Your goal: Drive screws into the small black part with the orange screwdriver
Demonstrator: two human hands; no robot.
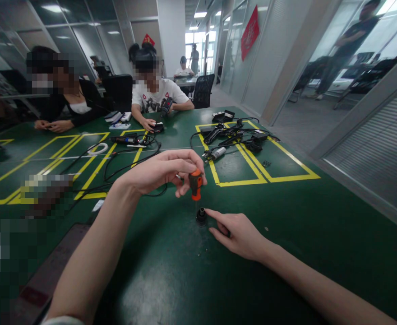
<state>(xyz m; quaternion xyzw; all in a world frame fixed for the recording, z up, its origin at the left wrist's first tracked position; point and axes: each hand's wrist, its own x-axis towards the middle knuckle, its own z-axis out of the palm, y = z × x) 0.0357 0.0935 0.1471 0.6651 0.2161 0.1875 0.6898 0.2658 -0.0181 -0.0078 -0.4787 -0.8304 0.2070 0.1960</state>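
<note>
My left hand (pixel 171 169) is closed round the top of an orange and black screwdriver (pixel 195 185). The screwdriver stands upright, its thin shaft pointing down at the left edge of a small round black part (pixel 201 216); whether the tip sits in a screw is too small to tell. That part rests on the green table (pixel 171 280) and has a short metal-looking stub on top. From the right, my right hand (pixel 241 234) reaches in with its index finger stretched out, the fingertip at the part's upper edge. Its thumb is apart from the index finger, and the other fingers are curled.
Tangled black cables and tools (pixel 232 135) lie inside yellow tape outlines at the far right. A corded tool (pixel 127 139) and a white ring (pixel 98 149) lie left. Across the table, a person in a white shirt (pixel 161 95) handles a dark device. Tiny bits lie near me.
</note>
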